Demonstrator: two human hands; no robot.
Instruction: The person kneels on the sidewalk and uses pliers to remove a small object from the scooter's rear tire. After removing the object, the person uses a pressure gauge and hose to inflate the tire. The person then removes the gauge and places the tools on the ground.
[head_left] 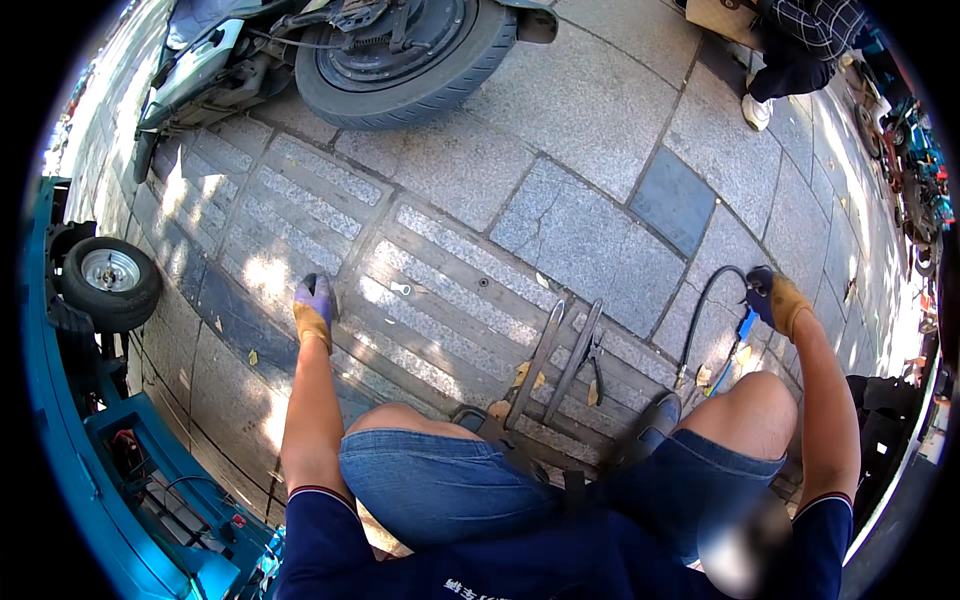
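A black hose (692, 335) with a metal end loops down to the paving from my right hand (768, 296), whose gloved fingers wrap round an air inflator handle (747, 322) with a blue part. Well apart from it, my left hand (314, 298), in a purple and yellow glove, hangs low over the ribbed paving. Its fingers look curled together; anything inside them is hidden. Between my feet lie two long metal tyre levers (535, 364) and pliers (597, 376). A small pale metal piece (401, 289) and a dark nut-like piece (484, 282) rest on the slabs.
A scooter lies tipped over ahead, its rear wheel (405, 62) toward me. At left stands a blue vehicle (75, 420) with a small tyre (110, 283). Another person (800, 50) is at the far right, a shoe (757, 112) on the paving. Dry leaves lie about.
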